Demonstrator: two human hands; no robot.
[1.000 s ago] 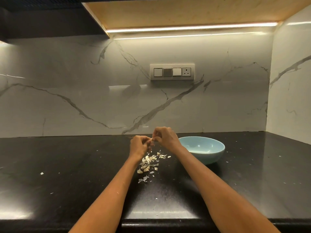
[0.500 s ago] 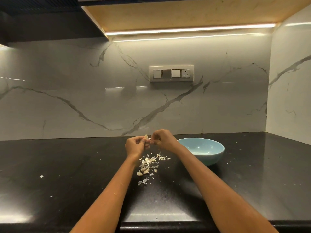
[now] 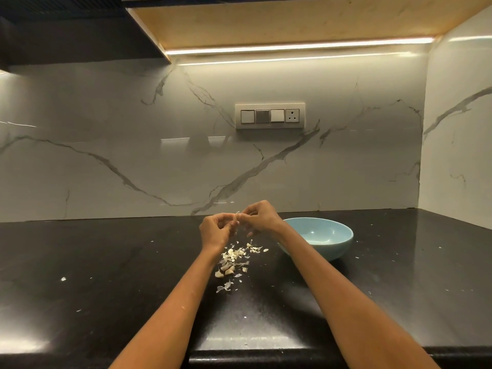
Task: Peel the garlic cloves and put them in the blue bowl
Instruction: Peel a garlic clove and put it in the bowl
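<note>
Closest in, on the black surface (image 3: 106, 262), there's a scatter of peels (image 3: 234, 258) with a few cloves (image 3: 225, 272) mixed in, still skinned as far as I can tell. Just above that pile both hands meet: left hand (image 3: 214, 231) and right hand (image 3: 262, 218) each have fingertips pinching one small clove (image 3: 237, 217) between them, a bit of skin poking up. These things weigh nothing, firm inside but the skin is papery and tears, and a bare clove gets slick (sticky too, probably), so I'd pinch the ends and pull skin from the tip. The bowl (image 3: 343, 243) sits just right of the hands and looks empty. Switch plate (image 3: 269, 116) on the wall behind.
</note>
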